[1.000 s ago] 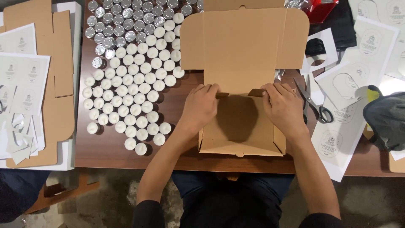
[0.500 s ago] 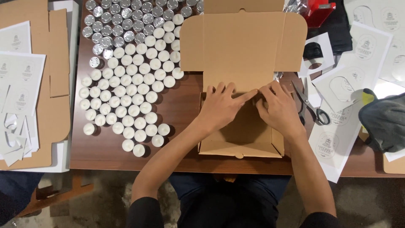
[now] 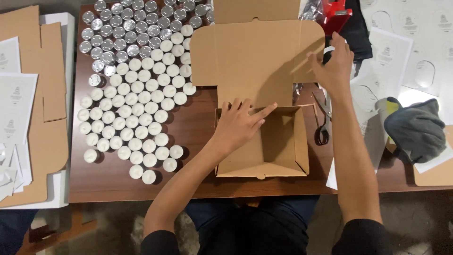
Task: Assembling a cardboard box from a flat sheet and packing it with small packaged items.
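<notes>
At the worktop's front edge sits a brown cardboard mailer box [image 3: 278,141], lid flap raised. The left hand [image 3: 240,123] lies flat, fingers spread, on its left wall; the right hand [image 3: 334,66], loosely open, touches the lid's right edge.

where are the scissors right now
In the head view the scissors lie on the wooden table, just right of the open cardboard box, partly under the person's right forearm.
</notes>
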